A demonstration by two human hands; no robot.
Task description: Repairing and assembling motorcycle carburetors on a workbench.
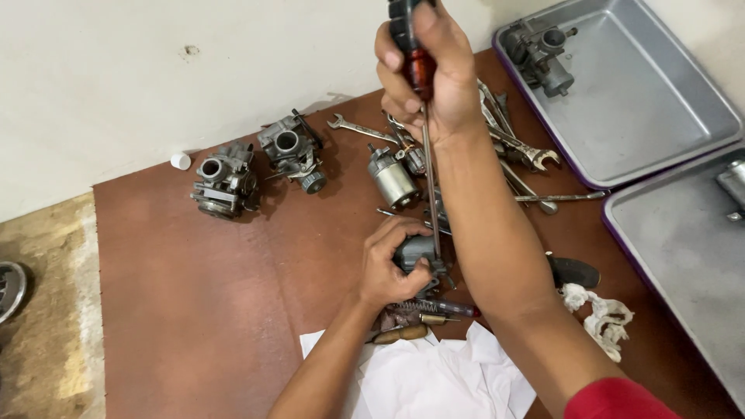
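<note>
Left hand (392,260) is clamping the carburetor body (415,252) — right hand (427,74) is fisting the screwdriver (423,116) upright; any tilt risks the tip slipping off

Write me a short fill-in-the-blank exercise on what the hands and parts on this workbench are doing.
1. The right hand grips a long ___ by its handle.
2. The left hand steadies a grey ___ part.
3. Two carburetors sit near the ___.
4. The upper tray holds ___ carburetor.

Missing words: screwdriver; metal; wall; one
</note>
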